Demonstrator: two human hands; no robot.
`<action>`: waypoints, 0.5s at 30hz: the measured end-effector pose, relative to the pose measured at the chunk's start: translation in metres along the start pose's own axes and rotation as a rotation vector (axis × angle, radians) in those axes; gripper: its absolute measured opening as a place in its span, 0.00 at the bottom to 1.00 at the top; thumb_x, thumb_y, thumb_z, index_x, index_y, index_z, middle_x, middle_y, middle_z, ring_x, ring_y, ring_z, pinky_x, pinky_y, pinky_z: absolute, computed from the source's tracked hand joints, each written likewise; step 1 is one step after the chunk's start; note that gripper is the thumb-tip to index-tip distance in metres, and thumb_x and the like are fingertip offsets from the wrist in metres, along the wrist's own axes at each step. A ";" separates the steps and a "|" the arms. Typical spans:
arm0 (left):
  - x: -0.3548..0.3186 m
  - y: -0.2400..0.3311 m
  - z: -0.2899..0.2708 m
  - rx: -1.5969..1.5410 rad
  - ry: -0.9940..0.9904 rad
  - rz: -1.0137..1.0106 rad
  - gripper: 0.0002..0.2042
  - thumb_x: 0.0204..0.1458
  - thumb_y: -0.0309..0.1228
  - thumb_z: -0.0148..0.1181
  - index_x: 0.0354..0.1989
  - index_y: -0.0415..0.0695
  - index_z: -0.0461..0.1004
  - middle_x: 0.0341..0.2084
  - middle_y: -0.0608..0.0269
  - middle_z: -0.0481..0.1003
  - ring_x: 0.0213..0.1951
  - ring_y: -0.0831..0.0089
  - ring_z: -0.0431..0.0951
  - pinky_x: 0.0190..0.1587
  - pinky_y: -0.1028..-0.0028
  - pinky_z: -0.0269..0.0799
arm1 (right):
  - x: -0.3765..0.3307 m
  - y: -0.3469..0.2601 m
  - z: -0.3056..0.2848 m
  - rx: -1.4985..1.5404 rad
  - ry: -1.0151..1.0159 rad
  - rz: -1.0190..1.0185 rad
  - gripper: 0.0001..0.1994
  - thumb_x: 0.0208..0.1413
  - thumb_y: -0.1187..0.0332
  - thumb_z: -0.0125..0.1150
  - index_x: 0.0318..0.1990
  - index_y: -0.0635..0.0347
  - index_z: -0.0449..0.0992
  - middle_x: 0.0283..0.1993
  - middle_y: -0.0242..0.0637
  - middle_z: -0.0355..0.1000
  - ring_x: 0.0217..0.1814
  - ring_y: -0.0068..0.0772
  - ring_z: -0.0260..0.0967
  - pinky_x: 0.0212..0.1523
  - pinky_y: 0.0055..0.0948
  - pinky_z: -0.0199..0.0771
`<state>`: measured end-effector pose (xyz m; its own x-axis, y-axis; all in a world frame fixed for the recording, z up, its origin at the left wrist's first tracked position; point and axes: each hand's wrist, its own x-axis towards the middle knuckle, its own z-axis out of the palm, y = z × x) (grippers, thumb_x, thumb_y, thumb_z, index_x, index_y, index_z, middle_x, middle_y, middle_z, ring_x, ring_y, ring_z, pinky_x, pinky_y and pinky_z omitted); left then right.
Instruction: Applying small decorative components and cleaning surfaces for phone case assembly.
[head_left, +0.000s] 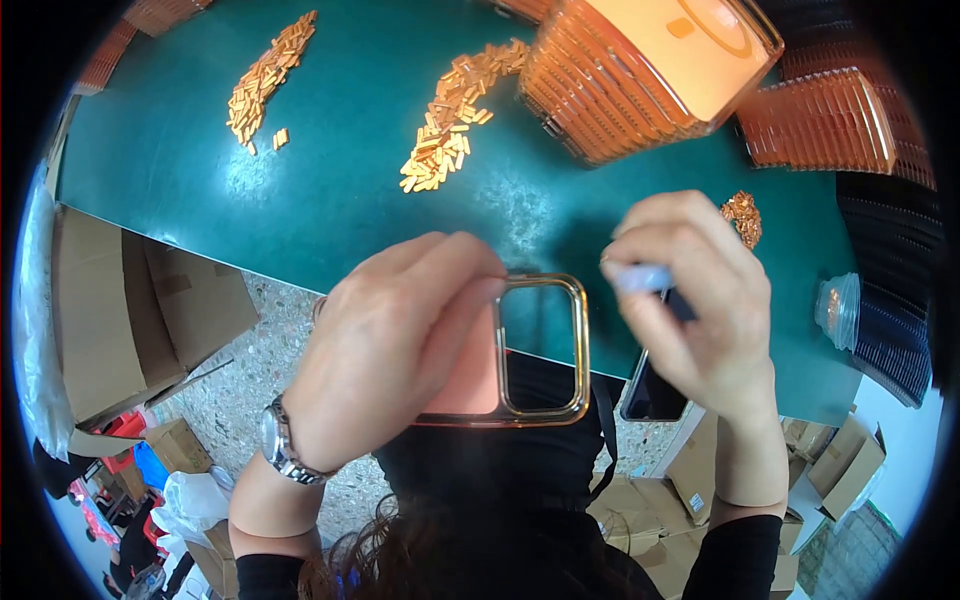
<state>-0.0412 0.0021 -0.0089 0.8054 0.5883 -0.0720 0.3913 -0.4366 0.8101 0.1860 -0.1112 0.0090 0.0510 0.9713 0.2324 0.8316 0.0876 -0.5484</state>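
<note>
Broadly, a green table (340, 190) is spanning the view, with clock directions running from the phone case (475, 380). A tall stack of orange cases (600, 95) is standing at one o'clock. A long pile of small orange pieces (440, 135) is lying near twelve, and a second pile (265, 85) is spreading toward eleven. The left hand (390, 320) is holding the case in a narrow grip, its fingers covering the nine o'clock side. The right hand (705, 300) is hovering at half past two, its fingers curling in. The pink-backed case is showing a gold-rimmed square opening. A dark glossy slab (655, 390) is lying at three. A pale-blue thing (643, 278) is showing at the right fingertips; whether held or worn, one cannot tell.
</note>
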 end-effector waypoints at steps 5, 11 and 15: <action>0.011 0.010 0.013 0.053 -0.050 0.014 0.04 0.64 0.28 0.61 0.40 0.41 0.74 0.32 0.50 0.77 0.37 0.46 0.79 0.40 0.53 0.74 | 0.004 -0.008 0.013 -0.039 -0.089 -0.252 0.14 0.39 0.77 0.75 0.36 0.64 0.78 0.41 0.42 0.77 0.36 0.42 0.76 0.33 0.37 0.78; 0.014 0.014 0.022 0.065 -0.017 0.013 0.05 0.63 0.27 0.61 0.38 0.40 0.73 0.31 0.49 0.77 0.35 0.46 0.79 0.40 0.53 0.74 | 0.001 0.000 0.023 -0.149 -0.026 -0.360 0.11 0.46 0.69 0.70 0.28 0.57 0.70 0.30 0.33 0.64 0.31 0.29 0.68 0.24 0.29 0.74; 0.016 0.016 0.021 0.079 -0.032 0.002 0.05 0.62 0.26 0.62 0.38 0.40 0.72 0.31 0.49 0.77 0.35 0.46 0.79 0.40 0.53 0.74 | 0.000 0.001 0.027 -0.180 0.003 -0.326 0.10 0.47 0.70 0.68 0.28 0.57 0.70 0.30 0.32 0.64 0.31 0.28 0.68 0.24 0.28 0.73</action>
<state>-0.0131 -0.0096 -0.0095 0.8195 0.5660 -0.0901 0.4228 -0.4909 0.7617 0.1724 -0.1054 -0.0132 -0.2311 0.8980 0.3744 0.8884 0.3517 -0.2951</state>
